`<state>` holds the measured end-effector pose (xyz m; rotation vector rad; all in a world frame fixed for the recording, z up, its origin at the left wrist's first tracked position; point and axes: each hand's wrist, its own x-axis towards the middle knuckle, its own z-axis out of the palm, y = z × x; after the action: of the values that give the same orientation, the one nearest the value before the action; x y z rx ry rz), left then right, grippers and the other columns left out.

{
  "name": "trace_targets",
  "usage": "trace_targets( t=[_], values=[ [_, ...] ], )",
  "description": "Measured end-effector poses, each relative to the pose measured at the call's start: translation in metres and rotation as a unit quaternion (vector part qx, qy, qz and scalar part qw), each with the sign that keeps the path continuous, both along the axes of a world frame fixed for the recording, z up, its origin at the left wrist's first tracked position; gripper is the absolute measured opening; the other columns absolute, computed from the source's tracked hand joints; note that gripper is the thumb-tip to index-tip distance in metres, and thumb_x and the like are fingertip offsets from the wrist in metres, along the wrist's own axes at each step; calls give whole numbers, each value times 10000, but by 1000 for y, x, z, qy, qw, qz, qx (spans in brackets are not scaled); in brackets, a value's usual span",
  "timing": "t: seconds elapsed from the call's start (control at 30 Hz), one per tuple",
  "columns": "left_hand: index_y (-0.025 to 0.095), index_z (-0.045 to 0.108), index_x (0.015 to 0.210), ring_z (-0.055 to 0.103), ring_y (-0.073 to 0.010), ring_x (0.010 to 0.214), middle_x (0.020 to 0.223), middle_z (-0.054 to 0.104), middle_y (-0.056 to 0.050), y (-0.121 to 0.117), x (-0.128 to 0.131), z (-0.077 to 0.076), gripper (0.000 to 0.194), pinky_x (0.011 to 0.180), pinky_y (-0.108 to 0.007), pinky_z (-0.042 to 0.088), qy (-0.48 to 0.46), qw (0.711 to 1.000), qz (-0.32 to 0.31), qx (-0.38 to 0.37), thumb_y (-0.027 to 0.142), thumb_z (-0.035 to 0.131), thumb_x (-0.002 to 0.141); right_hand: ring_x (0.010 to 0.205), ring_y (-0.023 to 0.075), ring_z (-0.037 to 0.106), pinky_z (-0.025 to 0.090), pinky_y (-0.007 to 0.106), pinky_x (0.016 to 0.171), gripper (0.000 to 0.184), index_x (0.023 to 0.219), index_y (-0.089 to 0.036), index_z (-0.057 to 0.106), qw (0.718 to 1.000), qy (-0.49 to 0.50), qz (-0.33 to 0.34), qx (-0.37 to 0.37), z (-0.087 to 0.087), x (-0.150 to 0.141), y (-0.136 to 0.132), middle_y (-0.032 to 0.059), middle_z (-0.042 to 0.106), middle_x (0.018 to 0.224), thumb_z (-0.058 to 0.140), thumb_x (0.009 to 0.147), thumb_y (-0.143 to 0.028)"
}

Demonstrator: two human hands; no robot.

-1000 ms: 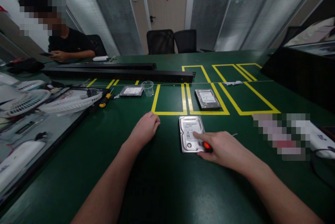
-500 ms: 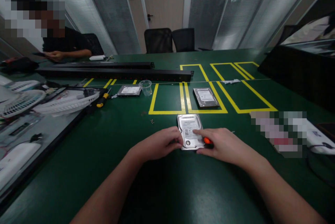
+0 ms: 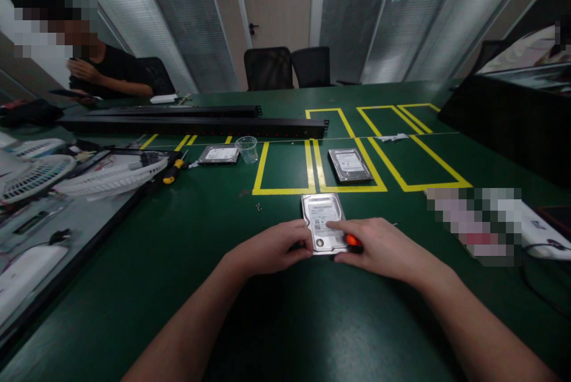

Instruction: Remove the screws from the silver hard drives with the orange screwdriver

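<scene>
A silver hard drive (image 3: 325,210) with a white label lies label-up on the green table in front of me. My left hand (image 3: 285,244) is closed at its left edge, fingers curled against the side; the fingertips are partly hidden. Over the drive's right side, my right hand (image 3: 372,244) grips a screwdriver (image 3: 353,240). Its orange handle end shows under the fingers, and a thin shaft pokes out beyond the knuckles. The right index finger rests on the label. Several tiny screws (image 3: 259,207) lie left of the drive.
Another hard drive (image 3: 350,165) sits inside yellow tape lines, and a third (image 3: 219,154) stands beside a clear plastic cup (image 3: 248,149). A yellow-black screwdriver (image 3: 173,171) lies near white fan parts (image 3: 116,177). Long black bars (image 3: 200,127) cross the back. A person (image 3: 111,69) sits far left.
My hands and the hard drive stay nearly in place, with only a slight shift of the view. The person at far left has raised a hand toward the face.
</scene>
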<state>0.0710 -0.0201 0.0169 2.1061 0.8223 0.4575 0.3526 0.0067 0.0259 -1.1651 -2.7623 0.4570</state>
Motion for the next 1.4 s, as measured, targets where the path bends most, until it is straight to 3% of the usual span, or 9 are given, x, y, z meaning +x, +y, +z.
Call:
trace_targets(
  t=[0.8, 0.93, 1.03, 1.13, 1.23, 1.3, 1.37, 1.4],
  values=[
    [185, 575, 930, 590, -169, 952, 1047, 628, -41, 1, 4, -2, 116, 853, -275, 454, -7, 1000, 6, 14, 79, 597, 973, 1001, 309, 798, 594, 399, 836, 616, 1437, -262, 655, 1000, 9, 4, -2, 0, 1, -1, 79, 819, 1198, 827, 859, -382],
    [180, 582, 928, 585, -164, 945, 1051, 633, -41, 1, 4, -2, 102, 846, -272, 452, -10, 1000, 6, 9, 96, 596, 984, 993, 295, 792, 587, 394, 848, 509, 1368, -228, 691, 998, 53, 14, 14, 10, 1, -3, 95, 816, 1185, 778, 903, -419],
    [177, 601, 937, 576, -159, 917, 1037, 632, -38, 1, 3, -2, 81, 818, -272, 450, -11, 1000, 8, 4, 119, 592, 992, 919, 255, 772, 571, 374, 816, 388, 1286, -191, 703, 988, 147, 18, 52, 20, 3, -7, 101, 806, 1100, 707, 952, -388],
    [181, 644, 1019, 556, -152, 859, 995, 612, -22, 1, -2, -2, 59, 756, -264, 439, -3, 1000, 19, -6, 156, 643, 966, 778, 215, 699, 531, 355, 721, 293, 1201, -196, 690, 960, 269, 12, 83, 24, 10, -11, 60, 743, 922, 689, 940, -330],
    [202, 666, 1172, 525, -148, 798, 936, 572, 4, 2, -6, -1, 290, 697, -261, 417, 22, 999, 38, -23, 219, 755, 897, 698, 203, 576, 451, 356, 628, 243, 1146, -228, 669, 904, 425, -28, 29, 25, 13, -15, 36, 633, 819, 637, 956, -377],
    [214, 657, 1263, 533, -150, 801, 937, 573, 9, 3, -7, -2, 412, 700, -264, 421, 26, 998, 40, -36, 243, 794, 876, 696, 208, 519, 397, 357, 599, 227, 1080, -249, 667, 829, 553, -59, -61, 29, 10, -19, 37, 586, 804, 576, 981, -432],
    [220, 643, 1335, 557, -155, 823, 960, 592, 3, 4, -7, -3, 500, 721, -271, 434, 24, 998, 40, -44, 239, 812, 865, 652, 196, 476, 374, 358, 596, 228, 971, -260, 669, 745, 649, -52, -142, 38, 1, -22, 27, 546, 755, 528, 992, -438],
    [219, 637, 1362, 567, -158, 831, 968, 600, 0, 4, -7, -4, 536, 731, -275, 440, 24, 998, 41, -45, 231, 819, 858, 625, 184, 456, 368, 358, 596, 243, 922, -255, 671, 717, 675, -45, -167, 44, -6, -24, 24, 535, 736, 510, 997, -421]
  ],
)
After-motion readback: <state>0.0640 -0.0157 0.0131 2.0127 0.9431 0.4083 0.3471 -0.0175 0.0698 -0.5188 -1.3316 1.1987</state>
